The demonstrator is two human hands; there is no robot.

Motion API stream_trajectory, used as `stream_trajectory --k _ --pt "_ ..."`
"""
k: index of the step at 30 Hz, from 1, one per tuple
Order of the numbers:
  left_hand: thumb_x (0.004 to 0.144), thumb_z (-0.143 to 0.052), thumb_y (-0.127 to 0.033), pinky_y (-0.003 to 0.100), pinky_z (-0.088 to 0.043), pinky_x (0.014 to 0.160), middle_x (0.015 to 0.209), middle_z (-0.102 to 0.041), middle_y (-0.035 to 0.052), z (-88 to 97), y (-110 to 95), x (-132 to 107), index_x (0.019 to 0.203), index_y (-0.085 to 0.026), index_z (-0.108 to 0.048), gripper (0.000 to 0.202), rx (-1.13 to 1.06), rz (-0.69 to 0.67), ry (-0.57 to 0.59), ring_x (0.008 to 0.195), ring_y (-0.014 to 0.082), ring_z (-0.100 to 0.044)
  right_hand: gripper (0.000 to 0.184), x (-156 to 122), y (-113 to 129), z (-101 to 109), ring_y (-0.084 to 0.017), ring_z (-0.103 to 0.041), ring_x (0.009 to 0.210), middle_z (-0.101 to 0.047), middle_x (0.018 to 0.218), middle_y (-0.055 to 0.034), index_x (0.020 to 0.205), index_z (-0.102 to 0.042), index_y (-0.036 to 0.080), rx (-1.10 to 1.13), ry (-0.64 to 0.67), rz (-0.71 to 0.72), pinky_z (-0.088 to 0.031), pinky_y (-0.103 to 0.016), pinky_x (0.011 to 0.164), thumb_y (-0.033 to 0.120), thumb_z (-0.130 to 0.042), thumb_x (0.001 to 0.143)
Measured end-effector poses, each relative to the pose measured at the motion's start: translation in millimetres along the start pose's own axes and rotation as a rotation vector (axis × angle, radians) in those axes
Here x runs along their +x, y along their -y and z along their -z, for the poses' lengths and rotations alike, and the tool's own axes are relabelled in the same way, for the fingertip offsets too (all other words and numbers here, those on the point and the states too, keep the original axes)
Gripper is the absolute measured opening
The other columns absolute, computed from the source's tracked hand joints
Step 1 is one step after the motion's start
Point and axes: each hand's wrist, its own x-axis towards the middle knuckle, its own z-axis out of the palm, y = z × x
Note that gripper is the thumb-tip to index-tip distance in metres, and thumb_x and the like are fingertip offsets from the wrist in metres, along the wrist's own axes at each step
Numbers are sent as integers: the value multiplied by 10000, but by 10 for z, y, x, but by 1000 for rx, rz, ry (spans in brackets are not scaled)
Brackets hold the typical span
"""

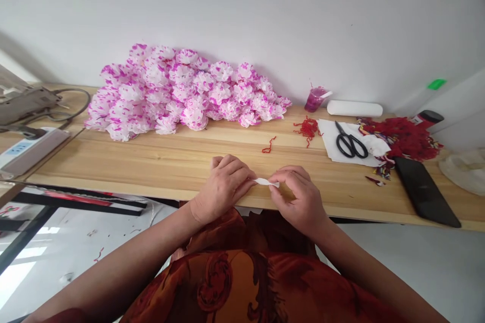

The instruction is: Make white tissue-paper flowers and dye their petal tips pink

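A narrow white strip of folded paper is stretched between my two hands, just above the front edge of the wooden table. My left hand pinches its left end, with the fingers curled together. At the right end, my right hand grips the strip between thumb and forefinger. Short red yarn pieces lie a little beyond the hands, and a looser bunch of red yarn sits farther right.
Pink-tipped white paper flowers are heaped along the wall. To the right are black-handled scissors on white paper sheets, a cup of purple liquid, a white roll, red yarn bundles and a phone. Power strips lie left.
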Motion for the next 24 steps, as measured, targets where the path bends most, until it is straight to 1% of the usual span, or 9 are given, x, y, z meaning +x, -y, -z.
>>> stream_trajectory --k 3,5,10,15,20,24 --pt "968 -589 -316 381 -306 811 905 -702 21 10 51 90 940 -222 -685 137 11 -26 -8 907 183 -553 200 101 -30 8 -224 -648 926 -735 922 -41 1024 -658 230 33 5 -1 -517 -401 857 142 -683 847" --pt "968 -589 -323 384 -303 815 909 -702 27 12 74 148 949 -223 -687 141 19 -42 -14 908 185 -552 199 149 -53 -5 -224 -654 922 -743 929 -42 1032 -678 234 34 -6 9 -516 -402 850 166 -704 847" --pt "967 -587 -312 381 -301 805 899 -696 29 37 100 283 953 -219 -680 133 32 -79 12 907 191 -545 135 232 -101 -48 -216 -665 904 -744 893 -38 988 -711 235 52 -42 -4 -516 -396 841 189 -705 861" --pt "962 -597 -307 384 -291 808 879 -696 10 92 122 411 912 -216 -669 127 34 -123 57 911 189 -542 94 306 -120 -40 -209 -658 872 -728 834 -28 916 -707 232 87 -31 -32 -523 -390 831 159 -664 874" --pt "957 -602 -343 387 -290 818 886 -708 7 85 211 547 892 -225 -692 162 15 -101 33 911 188 -545 95 404 -191 -43 -208 -649 854 -727 850 -31 913 -694 225 87 -20 -41 -519 -388 821 150 -664 861" --pt "906 -670 -388 384 -309 826 910 -732 14 36 321 674 937 -243 -728 159 -46 -77 1 915 190 -569 114 506 -252 -75 -208 -642 846 -720 834 -29 907 -686 221 60 -68 -40 -517 -383 810 130 -668 842"
